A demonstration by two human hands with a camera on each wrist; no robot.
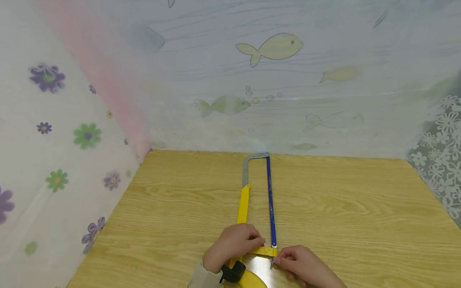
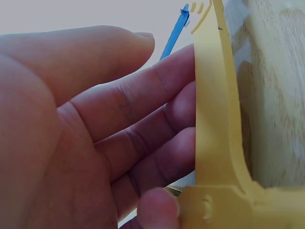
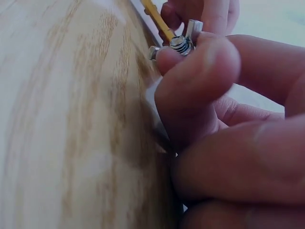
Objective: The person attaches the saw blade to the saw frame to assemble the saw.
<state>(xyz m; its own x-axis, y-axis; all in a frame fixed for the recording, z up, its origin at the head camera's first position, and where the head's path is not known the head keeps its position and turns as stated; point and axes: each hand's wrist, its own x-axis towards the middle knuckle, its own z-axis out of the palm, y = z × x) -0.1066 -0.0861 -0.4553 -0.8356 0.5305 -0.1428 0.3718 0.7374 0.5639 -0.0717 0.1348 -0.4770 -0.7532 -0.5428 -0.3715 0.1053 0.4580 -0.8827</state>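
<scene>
A hacksaw [image 1: 243, 206] with a yellow and grey frame lies on the wooden table, its tip toward the back wall. Its blue blade [image 1: 271, 200] runs along the right side, attached to the yellow end arm. My left hand [image 1: 235, 242] lies over the near part of the frame, its fingers bent in against the yellow end arm [image 2: 214, 109] and their tips hidden behind it. The left thumb stands apart from the frame. With thumb and forefinger, my right hand [image 1: 300, 262] pinches the metal wing nut [image 3: 181, 44] on its threaded bolt, just outside that arm.
The wooden table [image 1: 173, 188] reaches back to a wall covering [image 1: 216, 72] with fish drawings. A flower-patterned covering [image 1: 47, 160] hangs at the left, and a lacy white-flowered one [image 1: 443, 152] at the right. A black part [image 1: 234, 272] sits on the hacksaw's handle below the left wrist.
</scene>
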